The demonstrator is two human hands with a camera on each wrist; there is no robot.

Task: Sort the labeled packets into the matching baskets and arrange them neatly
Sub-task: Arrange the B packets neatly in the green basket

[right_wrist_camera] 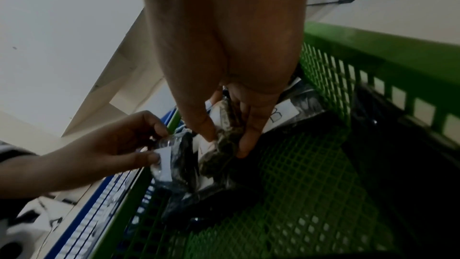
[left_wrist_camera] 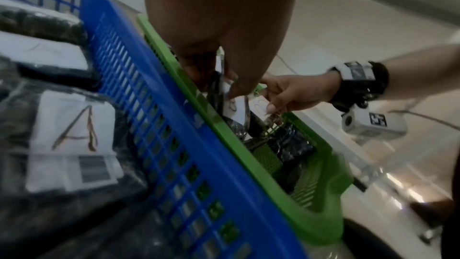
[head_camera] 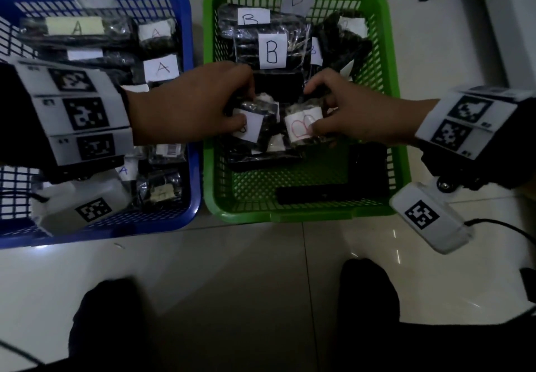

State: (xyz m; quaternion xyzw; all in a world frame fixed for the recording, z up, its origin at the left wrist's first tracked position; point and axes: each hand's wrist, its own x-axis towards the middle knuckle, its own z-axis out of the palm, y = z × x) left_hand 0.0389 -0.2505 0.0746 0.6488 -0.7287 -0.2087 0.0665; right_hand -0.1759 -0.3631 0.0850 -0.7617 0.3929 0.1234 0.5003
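Observation:
Two baskets stand side by side on the floor: a blue basket [head_camera: 191,128] tagged A at the left and a green basket [head_camera: 304,212] tagged B at the right. Both hands are inside the green one. My left hand [head_camera: 203,105] pinches a dark packet with a white B label [head_camera: 253,122]. Beside it, my right hand [head_camera: 342,113] pinches a small packet whose label bears a red B [head_camera: 301,125]. In the right wrist view, that packet [right_wrist_camera: 224,145] sits between thumb and fingers. More B packets [head_camera: 272,49] lie stacked at the back.
The blue basket holds several A-labelled packets [head_camera: 162,67]. Flat black packets [head_camera: 319,194] lie along the green basket's near and right sides over bare mesh. Shoes [head_camera: 368,290] and tiled floor are in front. White furniture [head_camera: 510,23] stands at the far right.

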